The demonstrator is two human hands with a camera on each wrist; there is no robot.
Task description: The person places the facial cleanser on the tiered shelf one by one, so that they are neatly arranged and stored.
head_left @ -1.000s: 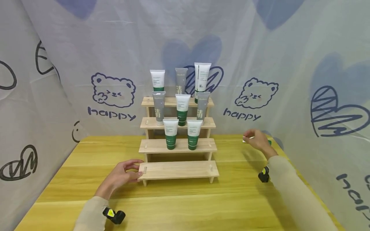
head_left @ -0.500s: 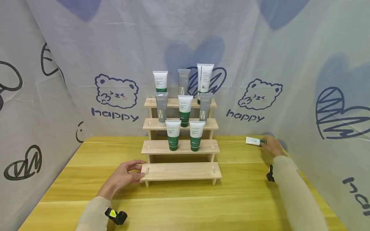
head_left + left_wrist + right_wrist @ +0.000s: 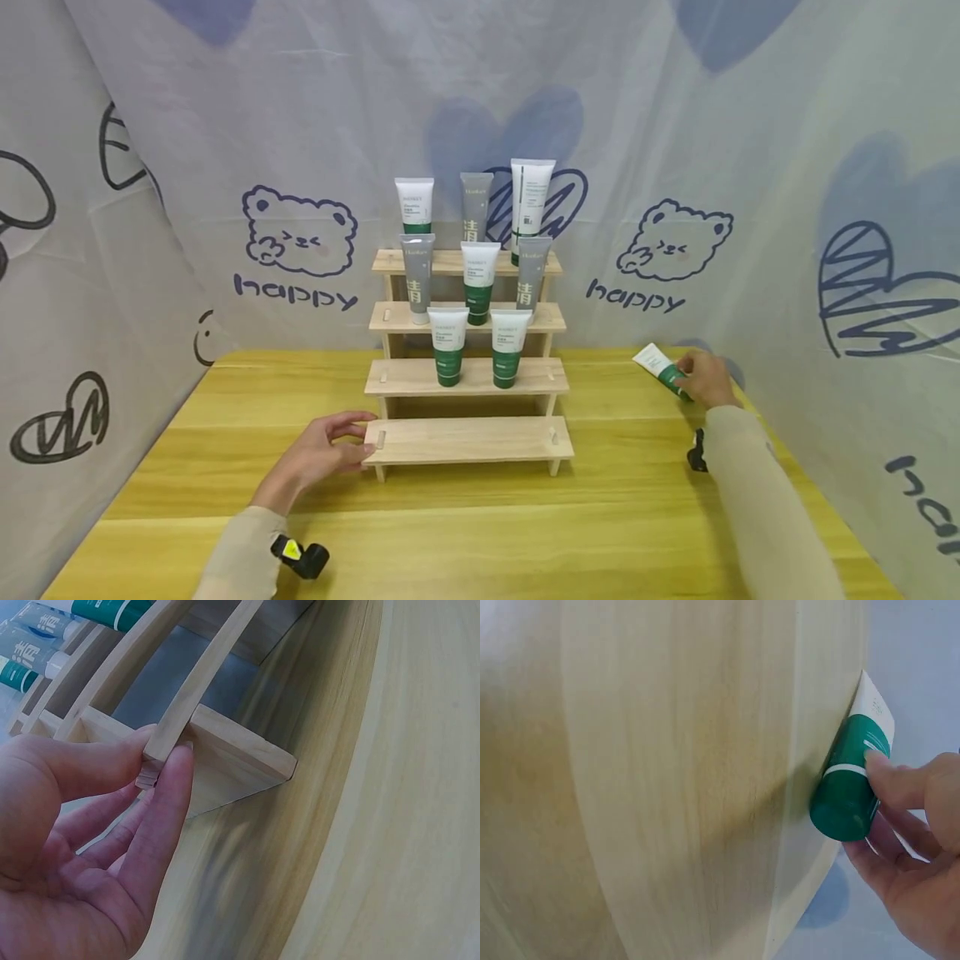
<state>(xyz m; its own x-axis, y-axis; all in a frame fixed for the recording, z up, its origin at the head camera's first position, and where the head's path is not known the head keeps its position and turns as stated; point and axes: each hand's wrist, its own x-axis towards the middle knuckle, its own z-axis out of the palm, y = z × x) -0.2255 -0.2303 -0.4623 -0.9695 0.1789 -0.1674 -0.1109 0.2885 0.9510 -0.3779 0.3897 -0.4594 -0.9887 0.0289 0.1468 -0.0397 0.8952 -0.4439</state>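
At the table's back right, my right hand (image 3: 707, 379) grips a white and green squeeze tube (image 3: 660, 368) near its cap end. In the right wrist view the thumb presses on the green part of the tube (image 3: 853, 769), with fingers beneath it. My left hand (image 3: 322, 450) pinches the left end of the lowest step of a wooden tiered display stand (image 3: 465, 439). The left wrist view shows thumb and index finger on either side of that board end (image 3: 166, 739). The lowest step bears nothing.
Two white and green tubes (image 3: 447, 346) stand on the second step. Above them are grey tubes (image 3: 417, 279) and another white and green tube. The top step holds several more, including a tall white tube (image 3: 531, 204). A printed curtain (image 3: 480, 75) hangs behind the wooden table (image 3: 465, 533).
My right hand has shifted from the tube's white end to its green cap end. The tube has turned, its cap end swinging toward me. The left hand keeps its hold on the stand.
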